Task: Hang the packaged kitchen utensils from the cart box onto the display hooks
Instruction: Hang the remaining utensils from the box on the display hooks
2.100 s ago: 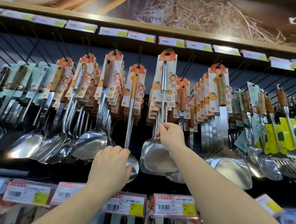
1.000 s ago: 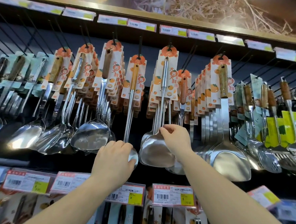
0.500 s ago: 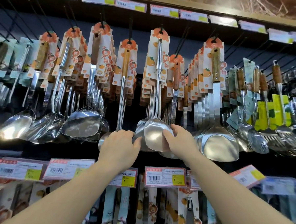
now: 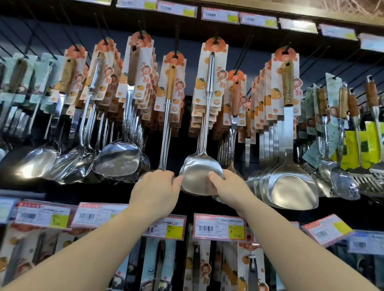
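Steel spatula (image 4: 197, 176), smooth and mirror-bright, hangs from a black wire hook (image 4: 216, 38) straight above my hands, its broad, shallow, rounded blade caught between them. My right hand (image 4: 226, 187) grips the blade's right edge, thumb curled onto the polished face and fingers tucked out of sight behind it. My left hand (image 4: 157, 189) is curled beside the blade's left edge, thumb tip touching the rim; its fingers fold over the bottom of the slim round steel rod of a wooden-handled utensil (image 4: 168, 113) that hangs just above that hand, though I cannot tell how firmly they grip it. The spatula's long, thin, all-metal handle runs up the front of a tall cream backing card (image 4: 199, 85) printed with orange fruit, and more of the same cards stack behind it. Left of my left hand hangs a wide glossy turner (image 4: 116, 161) with a curved, dished blade. Right of my right hand hangs a flat, squarish shovel-shaped turner (image 4: 292, 188) with a grained wooden grip. Below my wrists runs a row of price tags (image 4: 219, 228) in clear plastic holders, white with yellow patches and barcodes.
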